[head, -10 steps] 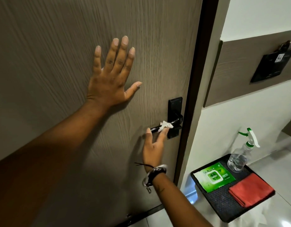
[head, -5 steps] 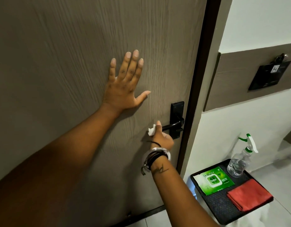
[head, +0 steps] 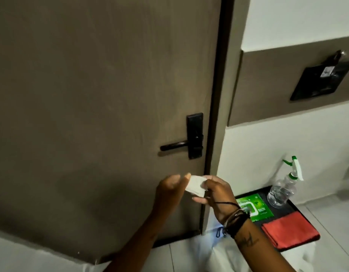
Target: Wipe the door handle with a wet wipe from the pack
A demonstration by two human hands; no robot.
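The black lever door handle sticks out leftward from its black plate on the brown door, with nothing touching it. Below it both hands hold a small white wet wipe between them. My left hand pinches the wipe's left edge and my right hand, with bracelets at the wrist, grips its right side. The green wet wipe pack lies on a black tray at the lower right, partly hidden behind my right wrist.
The black tray also carries a clear spray bottle with a green and white trigger and a folded red cloth. A black holder hangs on the wall panel. White material lies on the floor below the tray.
My left hand has come off the door and my right hand has left the handle with the wipe. Both hands now meet below the handle, holding the wipe.
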